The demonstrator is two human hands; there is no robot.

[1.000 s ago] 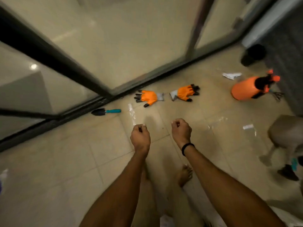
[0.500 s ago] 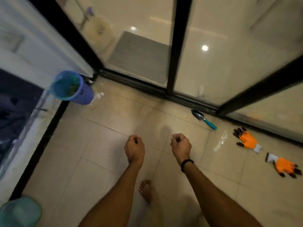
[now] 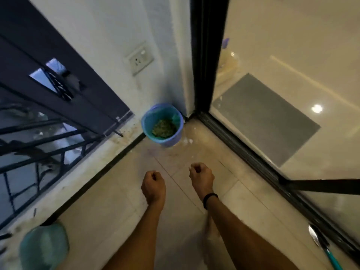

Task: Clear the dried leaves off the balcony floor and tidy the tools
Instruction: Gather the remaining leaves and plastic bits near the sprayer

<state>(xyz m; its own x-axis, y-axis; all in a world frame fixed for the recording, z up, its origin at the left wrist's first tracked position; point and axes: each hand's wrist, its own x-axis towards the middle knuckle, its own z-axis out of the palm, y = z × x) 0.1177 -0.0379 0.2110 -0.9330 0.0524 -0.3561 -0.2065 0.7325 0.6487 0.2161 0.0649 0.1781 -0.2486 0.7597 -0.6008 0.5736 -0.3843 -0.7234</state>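
A blue bucket (image 3: 162,126) with a green liner stands in the balcony corner, a heap of dried leaves (image 3: 163,128) inside it. My left hand (image 3: 153,185) and my right hand (image 3: 201,177) are held out over the tiled floor, a good way short of the bucket. Both are curled into fists, and nothing shows in either. A black band circles my right wrist. A trowel (image 3: 323,246) with a metal blade and a teal handle lies at the lower right, next to the door track.
Black sliding glass doors (image 3: 209,55) run along the right, with a grey mat behind the glass. A low ledge with a dark railing (image 3: 44,133) borders the left. A teal pot or lid (image 3: 43,248) sits at the lower left. A wall socket (image 3: 139,60) is above the bucket.
My view has swung left: the orange gloves and sprayer have left the frame, the trowel has slid to the lower right, and the bucket is now centred ahead. Both fists stay curled.
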